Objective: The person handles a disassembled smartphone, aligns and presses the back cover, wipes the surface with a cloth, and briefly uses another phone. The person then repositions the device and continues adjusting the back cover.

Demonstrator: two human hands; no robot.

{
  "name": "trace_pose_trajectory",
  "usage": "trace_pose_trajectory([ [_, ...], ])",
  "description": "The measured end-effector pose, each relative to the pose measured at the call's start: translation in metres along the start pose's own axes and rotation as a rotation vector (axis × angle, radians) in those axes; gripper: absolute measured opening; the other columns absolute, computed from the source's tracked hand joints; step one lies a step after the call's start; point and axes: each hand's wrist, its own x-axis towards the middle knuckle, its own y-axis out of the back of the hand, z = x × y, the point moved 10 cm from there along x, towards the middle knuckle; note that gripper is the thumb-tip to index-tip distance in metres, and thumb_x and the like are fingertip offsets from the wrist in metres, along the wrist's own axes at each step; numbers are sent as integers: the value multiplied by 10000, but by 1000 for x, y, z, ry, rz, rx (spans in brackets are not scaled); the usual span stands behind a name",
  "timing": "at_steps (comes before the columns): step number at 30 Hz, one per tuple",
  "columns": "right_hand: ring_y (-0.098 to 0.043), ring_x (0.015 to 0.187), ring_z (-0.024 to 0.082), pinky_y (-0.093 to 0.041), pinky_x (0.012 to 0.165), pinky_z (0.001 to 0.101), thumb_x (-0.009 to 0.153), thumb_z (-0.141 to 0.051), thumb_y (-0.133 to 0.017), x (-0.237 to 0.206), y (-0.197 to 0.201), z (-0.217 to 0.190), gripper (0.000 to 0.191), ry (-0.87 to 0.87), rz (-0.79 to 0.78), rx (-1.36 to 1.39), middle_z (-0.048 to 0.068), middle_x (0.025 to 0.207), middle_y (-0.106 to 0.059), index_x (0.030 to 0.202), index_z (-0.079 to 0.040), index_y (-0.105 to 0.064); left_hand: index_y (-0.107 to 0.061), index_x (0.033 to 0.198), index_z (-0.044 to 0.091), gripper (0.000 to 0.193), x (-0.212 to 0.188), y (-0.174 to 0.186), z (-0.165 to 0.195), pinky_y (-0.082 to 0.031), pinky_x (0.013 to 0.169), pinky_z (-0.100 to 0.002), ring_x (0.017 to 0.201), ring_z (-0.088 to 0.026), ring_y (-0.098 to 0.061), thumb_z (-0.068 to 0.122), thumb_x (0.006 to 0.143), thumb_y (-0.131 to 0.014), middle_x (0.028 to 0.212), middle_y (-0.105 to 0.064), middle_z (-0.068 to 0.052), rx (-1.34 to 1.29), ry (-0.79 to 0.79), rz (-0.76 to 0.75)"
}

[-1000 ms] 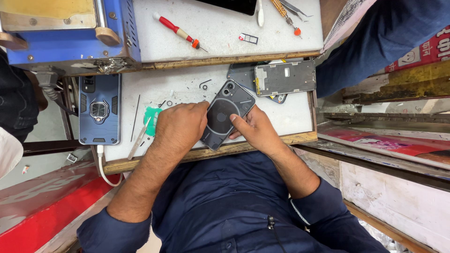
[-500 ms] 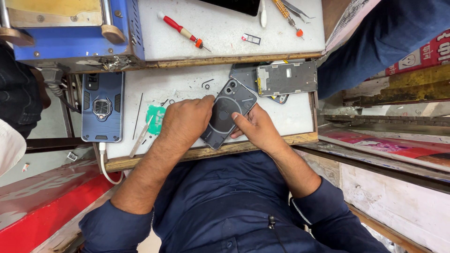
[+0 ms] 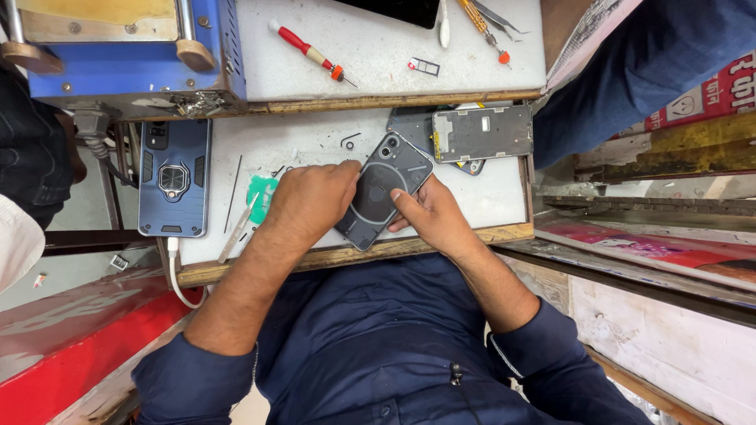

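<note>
Two bare hands meet over a dark smartphone [image 3: 383, 191] that lies back-up and tilted on a white, scuffed work mat [image 3: 488, 193], near the mat's front wooden edge. Seen from the head camera, the phone's back is smooth grey glass with rounded corners, a circular ring pattern in its middle and two small round lenses at its upper corner. The left hand [image 3: 309, 206] lies knuckles-up with its fingers curled against the phone's left long side, touching it; the right hand [image 3: 429, 216] grips the phone's lower right edge, thumb pressed flat on the glass, fingers tucked beneath. Just beyond the phone sits a flat rectangular metal phone frame [image 3: 482, 134], silvery with cut-outs, overlapping a darker panel. At the mat's left end rests a blue rugged phone case [image 3: 174, 178] with a ring holder at its centre, a white cable running from its lower end. Beside the left hand lies a small green plastic piece [image 3: 263, 197] and a thin metal strip. On the upper shelf lies a red-handled screwdriver [image 3: 307, 53], next to a boxy blue machine [image 3: 130, 55] with wooden knobs.
</note>
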Motion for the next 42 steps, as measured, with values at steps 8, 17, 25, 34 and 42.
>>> trace_pose_trajectory([
  [8, -739, 891, 170, -668, 668, 286, 1037, -117, -539, 0, -1, -2, 360, 11, -6, 5, 148, 1145, -677, 1329, 63, -430, -715, 1011, 62, 137, -1, 3, 0, -567, 605, -461, 667, -336, -715, 155, 919, -673, 718, -720, -138, -19, -30, -2],
  [17, -735, 841, 160, -665, 658, 276, 1038, -105, -540, 0, 0, -1, 362, 6, 8, 11, 152, 1119, -680, 1334, 68, -423, -721, 1055, 67, 157, -1, 10, 1, -559, 591, -472, 656, -355, -707, 170, 945, -674, 721, -714, -152, -86, -21, 65],
  [25, -734, 861, 151, -666, 656, 280, 1032, -100, -542, 0, 1, -2, 369, 20, 11, 20, 148, 1132, -671, 1339, 61, -415, -699, 973, 79, 108, 2, 1, -2, -563, 586, -466, 648, -342, -711, 178, 941, -671, 700, -709, -129, -4, -34, 6],
  [34, -735, 848, 158, -668, 662, 285, 1033, -106, -545, 0, 1, -2, 358, 12, 13, -3, 149, 1126, -672, 1327, 62, -428, -699, 1035, 66, 134, -3, 10, 1, -556, 566, -459, 640, -345, -705, 172, 970, -648, 717, -708, -137, -84, -60, 83],
  [42, -733, 844, 164, -667, 655, 285, 1029, -105, -548, 0, 1, 0, 351, 9, 16, 13, 144, 1116, -682, 1316, 64, -439, -697, 999, 87, 120, 4, 1, -1, -556, 563, -474, 622, -349, -703, 192, 956, -658, 671, -699, -131, -12, -49, 26],
])
